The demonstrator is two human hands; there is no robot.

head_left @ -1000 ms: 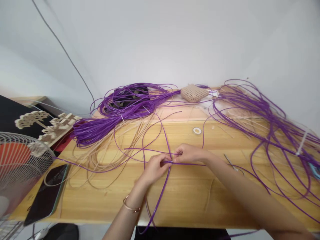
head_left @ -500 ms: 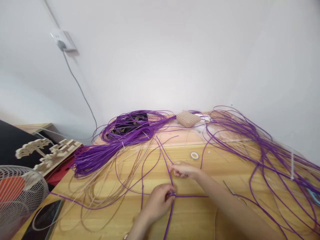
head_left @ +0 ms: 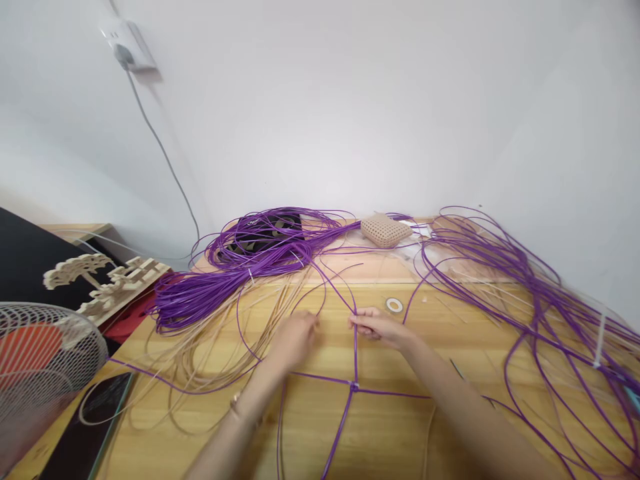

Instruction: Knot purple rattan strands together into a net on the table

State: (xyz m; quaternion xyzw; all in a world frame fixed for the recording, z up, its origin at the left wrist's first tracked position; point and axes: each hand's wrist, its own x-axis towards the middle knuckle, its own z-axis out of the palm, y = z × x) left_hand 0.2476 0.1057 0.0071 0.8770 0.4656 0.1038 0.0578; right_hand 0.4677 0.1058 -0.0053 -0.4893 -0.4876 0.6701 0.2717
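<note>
Several purple cords meet in a small knot (head_left: 353, 387) on the wooden table, with strands running out from it up, down, left and right. My right hand (head_left: 376, 327) pinches the upward purple cord (head_left: 355, 353) between thumb and fingers, some way above the knot. To its left, my left hand (head_left: 295, 339) is raised off the knot and smeared by motion. Its fingers look bent beside a thin loose purple strand (head_left: 324, 293); whether they grip it I cannot tell. A bracelet (head_left: 236, 402) is on the left wrist.
A tied purple bundle (head_left: 200, 303) lies at the back left over tan strands (head_left: 260, 340). More purple cords (head_left: 530, 293) sprawl at the right. A white ring of tape (head_left: 394, 305) and a woven tan piece (head_left: 385, 231) lie behind. A fan (head_left: 45, 360) and dark tablet-like slab (head_left: 87, 423) are left.
My left hand has let go of the knot and moved up and left. My right hand has shifted slightly right and up along the cord, and the knot is now uncovered. The view has shifted slightly.
</note>
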